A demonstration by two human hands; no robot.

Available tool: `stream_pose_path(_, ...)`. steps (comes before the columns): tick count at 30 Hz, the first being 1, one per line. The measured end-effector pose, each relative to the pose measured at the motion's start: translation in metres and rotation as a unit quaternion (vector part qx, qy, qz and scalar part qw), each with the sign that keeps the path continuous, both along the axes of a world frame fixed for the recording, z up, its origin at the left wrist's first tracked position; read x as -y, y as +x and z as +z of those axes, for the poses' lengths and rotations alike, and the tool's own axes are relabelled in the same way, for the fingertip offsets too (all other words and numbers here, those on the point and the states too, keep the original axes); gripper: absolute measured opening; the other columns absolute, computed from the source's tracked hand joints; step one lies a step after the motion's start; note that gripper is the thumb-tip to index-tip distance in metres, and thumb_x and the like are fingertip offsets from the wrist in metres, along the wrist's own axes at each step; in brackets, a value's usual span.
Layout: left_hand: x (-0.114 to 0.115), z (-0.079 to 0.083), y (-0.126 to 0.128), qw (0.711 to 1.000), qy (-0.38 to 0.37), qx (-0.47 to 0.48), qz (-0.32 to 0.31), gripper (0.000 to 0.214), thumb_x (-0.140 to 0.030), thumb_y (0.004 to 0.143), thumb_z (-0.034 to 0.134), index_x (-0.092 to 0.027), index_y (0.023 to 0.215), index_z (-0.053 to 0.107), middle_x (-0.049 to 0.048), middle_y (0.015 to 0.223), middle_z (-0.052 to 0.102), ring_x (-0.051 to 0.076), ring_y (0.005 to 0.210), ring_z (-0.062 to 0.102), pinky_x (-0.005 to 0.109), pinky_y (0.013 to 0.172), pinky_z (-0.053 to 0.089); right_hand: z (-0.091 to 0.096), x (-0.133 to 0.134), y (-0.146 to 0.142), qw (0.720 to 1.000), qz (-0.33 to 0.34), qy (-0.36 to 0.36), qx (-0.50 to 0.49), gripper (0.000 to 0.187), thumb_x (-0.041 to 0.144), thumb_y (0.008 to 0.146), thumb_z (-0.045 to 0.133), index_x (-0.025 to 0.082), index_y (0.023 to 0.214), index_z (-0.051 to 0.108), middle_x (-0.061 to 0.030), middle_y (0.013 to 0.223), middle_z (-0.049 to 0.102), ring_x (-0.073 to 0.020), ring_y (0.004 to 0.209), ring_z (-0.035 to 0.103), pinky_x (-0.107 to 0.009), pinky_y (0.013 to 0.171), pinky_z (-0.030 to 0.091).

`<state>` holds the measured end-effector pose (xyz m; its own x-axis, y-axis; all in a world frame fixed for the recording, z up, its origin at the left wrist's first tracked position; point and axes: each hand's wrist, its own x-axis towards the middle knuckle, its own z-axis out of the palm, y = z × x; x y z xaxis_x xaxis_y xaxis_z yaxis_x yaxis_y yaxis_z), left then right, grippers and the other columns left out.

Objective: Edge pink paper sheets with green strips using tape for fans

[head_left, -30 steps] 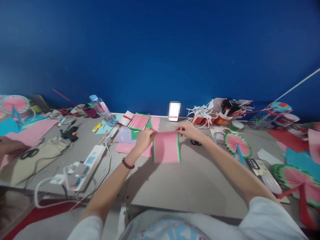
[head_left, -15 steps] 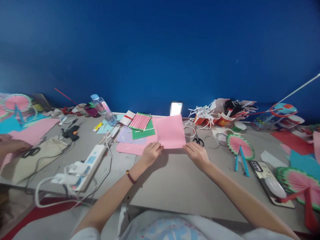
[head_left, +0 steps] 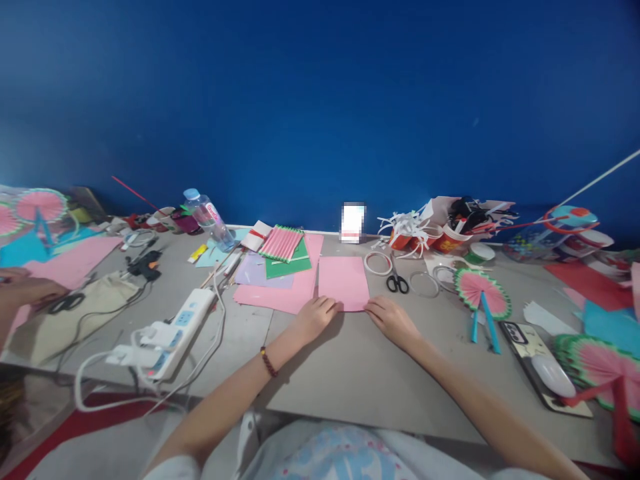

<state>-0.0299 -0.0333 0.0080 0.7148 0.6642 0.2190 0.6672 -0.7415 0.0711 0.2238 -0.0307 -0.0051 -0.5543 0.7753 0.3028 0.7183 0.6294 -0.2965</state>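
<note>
A pink paper sheet [head_left: 344,281] lies flat on the grey table [head_left: 370,367], in front of me. My left hand [head_left: 314,317] sits at its near left corner, fingers curled onto the edge. My right hand [head_left: 392,319] is at the near right corner in the same way. Both hands keep hold of the sheet's near edge. A beaded bracelet [head_left: 268,362] is on my left wrist. A larger pink sheet [head_left: 280,295] lies partly under it to the left.
Black scissors [head_left: 397,283] and tape rings lie right of the sheet. A pleated pink-green stack [head_left: 281,243], a water bottle [head_left: 207,217] and a power strip [head_left: 181,323] are to the left. A paper fan [head_left: 481,288], phone [head_left: 523,337] and mouse [head_left: 553,375] lie right. Another person's hand [head_left: 25,290] is far left.
The pink sheet, held up off the table a second ago, has been turned and laid flat. Both hands came down and toward me to its near corners.
</note>
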Motion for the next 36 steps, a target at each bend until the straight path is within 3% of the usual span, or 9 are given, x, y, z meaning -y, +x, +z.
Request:
stream_pose_path(3,-0.003,0.000,0.013,1.000,-0.001,0.001,-0.019,0.027,-0.014,0.093,0.039,-0.018,0.117,0.052,0.0087,0.100,0.056,0.021,0.094,0.052,0.035,0.079,0.043,0.004,0.000,-0.003,1.000,0.000,-0.002,-0.004,0.023,0.019,0.092,0.043,0.018,0.095,0.065,-0.0100,0.094,0.066,-0.0224,0.090,0.059,-0.037,0.081,0.048)
stream_pose_path(10,-0.008,0.000,0.027,1.000,-0.027,0.009,0.003,0.019,-0.014,0.092,0.042,-0.017,0.098,0.060,0.0078,0.091,0.056,0.021,0.088,0.053,0.034,0.076,0.043,0.004,0.002,-0.002,1.000,0.004,-0.015,-0.003,0.024,0.021,0.092,0.042,0.019,0.097,0.066,-0.0100,0.094,0.067,-0.0228,0.091,0.059,-0.037,0.081,0.048)
stream_pose_path(14,-0.012,0.003,0.028,0.997,-0.057,0.048,0.024,0.020,-0.016,0.092,0.043,-0.015,0.094,0.063,0.0072,0.086,0.058,0.020,0.085,0.054,0.032,0.075,0.044,0.005,-0.005,0.000,0.993,-0.024,-0.080,-0.082,0.020,0.022,0.090,0.047,0.020,0.092,0.067,-0.0075,0.091,0.069,-0.0208,0.088,0.061,-0.034,0.081,0.047)
stream_pose_path(18,-0.023,0.000,0.029,0.987,-0.112,0.113,0.035,0.022,-0.020,0.093,0.044,-0.015,0.093,0.065,0.0068,0.086,0.062,0.019,0.087,0.057,0.030,0.078,0.044,0.010,-0.016,0.000,0.970,-0.075,-0.179,-0.148,0.018,0.028,0.084,0.052,0.019,0.084,0.067,-0.0051,0.081,0.070,-0.0184,0.075,0.062,-0.029,0.070,0.047)
stream_pose_path(23,-0.038,-0.003,0.025,0.965,-0.193,0.176,0.024,0.020,-0.022,0.092,0.047,-0.017,0.091,0.066,0.0052,0.091,0.067,0.017,0.089,0.060,0.027,0.080,0.045,0.019,-0.024,-0.002,0.953,-0.103,-0.241,-0.152,0.020,0.030,0.078,0.053,0.019,0.077,0.070,-0.0042,0.079,0.071,-0.0182,0.074,0.062,-0.027,0.070,0.044)
stream_pose_path(27,-0.041,0.005,0.023,0.955,-0.228,0.188,0.008,0.018,-0.021,0.092,0.046,-0.019,0.095,0.064,0.0031,0.097,0.068,0.015,0.092,0.061,0.024,0.080,0.045,0.024,-0.027,-0.005,0.951,-0.126,-0.255,-0.121,0.020,0.027,0.075,0.053,0.018,0.075,0.071,-0.0033,0.075,0.071,-0.0173,0.068,0.061,-0.026,0.065,0.041)
stream_pose_path(31,-0.039,0.010,0.030,0.978,-0.161,0.131,-0.002,0.022,-0.025,0.094,0.042,-0.019,0.098,0.063,0.0041,0.097,0.066,0.015,0.090,0.061,0.023,0.073,0.044,0.024,-0.031,-0.007,0.952,-0.136,-0.258,-0.094,0.021,0.025,0.074,0.053,0.017,0.074,0.072,-0.0032,0.070,0.069,-0.0165,0.065,0.059,-0.025,0.062,0.038)
stream_pose_path(36,-0.036,-0.003,0.046,0.997,-0.025,0.062,-0.025,0.023,-0.032,0.092,0.048,-0.018,0.093,0.067,0.0055,0.079,0.061,0.016,0.079,0.058,0.026,0.069,0.042,0.022,-0.034,-0.007,0.950,-0.138,-0.266,-0.090,0.021,0.025,0.073,0.053,0.017,0.073,0.072,-0.0027,0.066,0.068,-0.0155,0.061,0.057,-0.024,0.059,0.037)
